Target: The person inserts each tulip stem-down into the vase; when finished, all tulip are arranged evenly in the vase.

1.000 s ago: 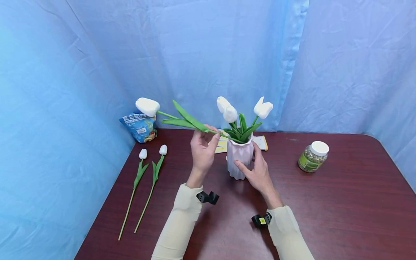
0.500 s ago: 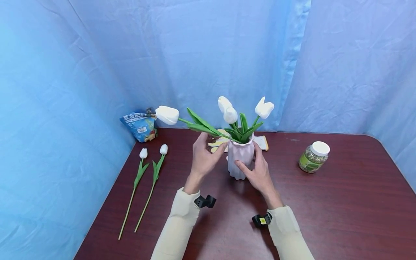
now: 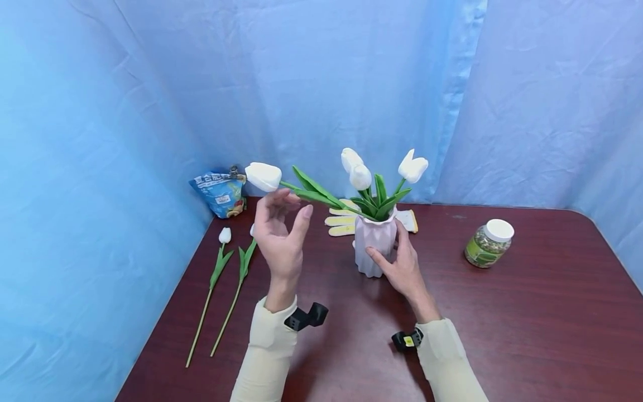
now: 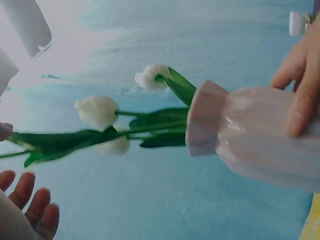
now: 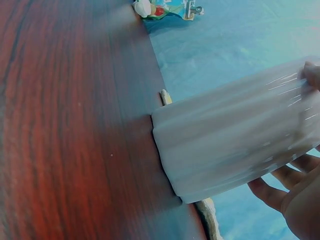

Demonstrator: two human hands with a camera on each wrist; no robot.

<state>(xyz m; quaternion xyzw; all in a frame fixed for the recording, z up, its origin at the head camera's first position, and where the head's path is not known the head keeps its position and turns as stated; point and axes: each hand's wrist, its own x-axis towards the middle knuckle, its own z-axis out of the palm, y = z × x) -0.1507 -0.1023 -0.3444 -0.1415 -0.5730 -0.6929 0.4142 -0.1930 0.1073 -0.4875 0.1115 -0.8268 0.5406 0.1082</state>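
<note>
A pale pink fluted vase (image 3: 372, 245) stands on the table with several white tulips (image 3: 359, 176) in it. My right hand (image 3: 406, 271) grips the vase's right side, thumb across the front; the right wrist view shows its fingers along the wall. One white tulip (image 3: 264, 177) slants far out to the left, its stem running to the rim. Just under that bloom is my left hand (image 3: 281, 237), fingers loosely bent and thumb apart. In the left wrist view the slanting tulip's leaves (image 4: 65, 143) pass between thumb and fingers, with nothing pinched.
Two more tulips (image 3: 216, 273) lie on the left of the dark red wooden table (image 3: 527, 335). A blue bag (image 3: 219, 195) stands at the back left. Yellow-white gloves (image 3: 341, 224) lie behind the vase. To the right sits a white-lidded jar (image 3: 488, 244); blue curtains hang behind.
The slanting tulip slid rightward and down into the vase. My left hand let go of its stem and moved left toward the bloom. The right hand kept its hold on the vase.
</note>
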